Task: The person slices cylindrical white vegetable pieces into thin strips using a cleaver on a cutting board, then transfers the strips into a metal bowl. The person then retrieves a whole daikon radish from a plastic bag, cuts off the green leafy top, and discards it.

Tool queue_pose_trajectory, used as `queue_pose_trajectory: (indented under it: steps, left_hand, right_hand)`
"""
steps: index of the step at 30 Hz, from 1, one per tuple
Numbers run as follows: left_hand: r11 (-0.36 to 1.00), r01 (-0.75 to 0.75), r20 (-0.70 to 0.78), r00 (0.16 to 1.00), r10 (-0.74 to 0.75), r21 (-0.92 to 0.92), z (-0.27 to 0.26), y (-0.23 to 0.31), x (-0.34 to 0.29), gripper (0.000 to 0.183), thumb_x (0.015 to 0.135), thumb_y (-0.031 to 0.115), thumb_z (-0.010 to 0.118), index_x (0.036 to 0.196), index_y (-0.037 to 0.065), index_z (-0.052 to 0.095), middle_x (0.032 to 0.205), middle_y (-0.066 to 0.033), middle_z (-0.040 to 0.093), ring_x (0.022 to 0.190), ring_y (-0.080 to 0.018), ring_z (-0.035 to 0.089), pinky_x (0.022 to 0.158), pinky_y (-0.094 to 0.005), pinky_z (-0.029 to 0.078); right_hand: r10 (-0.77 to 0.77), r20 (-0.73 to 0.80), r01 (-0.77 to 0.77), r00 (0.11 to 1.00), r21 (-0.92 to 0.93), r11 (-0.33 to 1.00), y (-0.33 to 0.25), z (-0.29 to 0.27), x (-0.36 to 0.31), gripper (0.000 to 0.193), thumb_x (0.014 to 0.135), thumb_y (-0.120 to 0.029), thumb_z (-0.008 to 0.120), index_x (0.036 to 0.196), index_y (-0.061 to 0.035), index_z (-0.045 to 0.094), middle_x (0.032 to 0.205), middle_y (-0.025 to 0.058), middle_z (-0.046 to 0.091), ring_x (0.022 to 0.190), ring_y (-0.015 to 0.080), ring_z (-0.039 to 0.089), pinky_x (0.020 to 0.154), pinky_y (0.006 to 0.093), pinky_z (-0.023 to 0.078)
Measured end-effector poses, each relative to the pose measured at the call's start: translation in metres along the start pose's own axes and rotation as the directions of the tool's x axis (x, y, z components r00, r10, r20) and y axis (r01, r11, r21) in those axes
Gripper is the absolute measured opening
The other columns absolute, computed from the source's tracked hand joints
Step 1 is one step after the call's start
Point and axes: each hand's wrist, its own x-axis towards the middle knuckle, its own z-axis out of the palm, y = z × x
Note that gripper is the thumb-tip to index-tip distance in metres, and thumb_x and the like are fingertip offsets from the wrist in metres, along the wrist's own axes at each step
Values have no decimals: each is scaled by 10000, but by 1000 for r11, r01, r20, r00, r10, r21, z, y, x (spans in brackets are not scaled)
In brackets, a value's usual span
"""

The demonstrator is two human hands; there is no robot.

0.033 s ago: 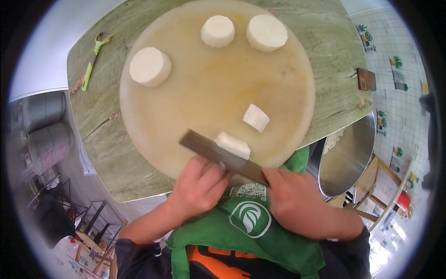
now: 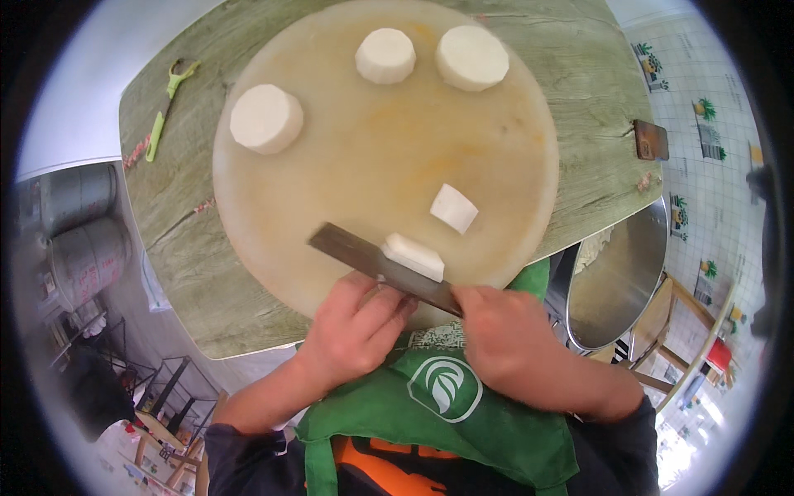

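Observation:
My right hand (image 2: 504, 335) is closed round the handle end of a kitchen knife (image 2: 385, 271) with a broad, dark rectangular blade. The blade slants across the near part of a round, pale cutting board (image 2: 356, 182). Against its far side lies a cut piece of peeled white radish (image 2: 413, 257). My left hand (image 2: 356, 326) has its fingers curled against the near side of the blade; whatever they press on is hidden. A smaller radish chunk (image 2: 454, 208) rests farther right. Toward the far edge sit thick radish rounds (image 2: 385, 56), (image 2: 472, 58), with another radish round (image 2: 267, 119) at the left.
The board stands on a green wood-grain table (image 2: 178, 207). A green-handled peeler (image 2: 168, 107) lies on its left side, and a small brown object (image 2: 651, 140) at the right edge. A large metal pot (image 2: 620, 281) stands to the right, beside a wooden chair (image 2: 662, 331).
The knife and my right hand have shifted slightly left and away from me. My left hand and the radish pieces stay nearly where they were.

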Motion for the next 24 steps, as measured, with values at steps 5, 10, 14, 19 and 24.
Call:
queue_pose_trajectory:
  steps: [5, 10, 14, 19, 24]
  left_hand:
    - [999, -22, 59, 998, 20, 25, -5, 1, -4, 218, 656, 30, 740, 870, -13, 747, 936, -84, 646, 845, -290, 631, 713, -378, 552]
    - [1000, -19, 77, 997, 20, -8, -12, 0, -11, 191, 621, 54, 701, 806, 11, 724, 914, -71, 644, 823, -277, 639, 704, -373, 548]
    - [999, -43, 87, 995, 43, -7, -8, -3, -11, 181, 599, 69, 695, 772, 20, 711, 903, -65, 641, 818, -276, 640, 698, -372, 549]
    - [997, -65, 61, 996, 68, -43, -7, -7, -11, 194, 588, 62, 713, 775, 8, 715, 894, -68, 642, 822, -277, 638, 674, -360, 554]
    - [996, -59, 40, 997, 62, -69, -5, -8, -10, 251, 613, 35, 724, 858, -7, 757, 892, -71, 642, 809, -279, 635, 666, -348, 557]
  right_hand:
    - [-60, -134, 60, 989, -10, 998, 5, 19, 4, 301, 794, -32, 586, 1083, 51, 573, 892, 194, 652, 726, 396, 681, 606, 486, 538]
    - [-96, -163, 80, 982, -97, 992, -4, 0, -33, 362, 791, -39, 600, 1140, 58, 586, 934, 155, 660, 740, 336, 692, 605, 434, 545]
    - [-69, -130, 52, 989, -126, 991, -6, -6, -40, 361, 787, -46, 608, 1132, 59, 595, 924, 147, 661, 733, 322, 697, 605, 422, 552]
    - [-12, -34, 9, 999, -99, 995, -10, -14, -45, 286, 786, -48, 604, 1052, 57, 594, 915, 174, 667, 736, 338, 703, 607, 429, 558]
    - [36, 74, -30, 997, -84, 996, -12, -7, -17, 160, 807, -40, 580, 947, 38, 573, 904, 218, 669, 749, 384, 700, 604, 457, 558]
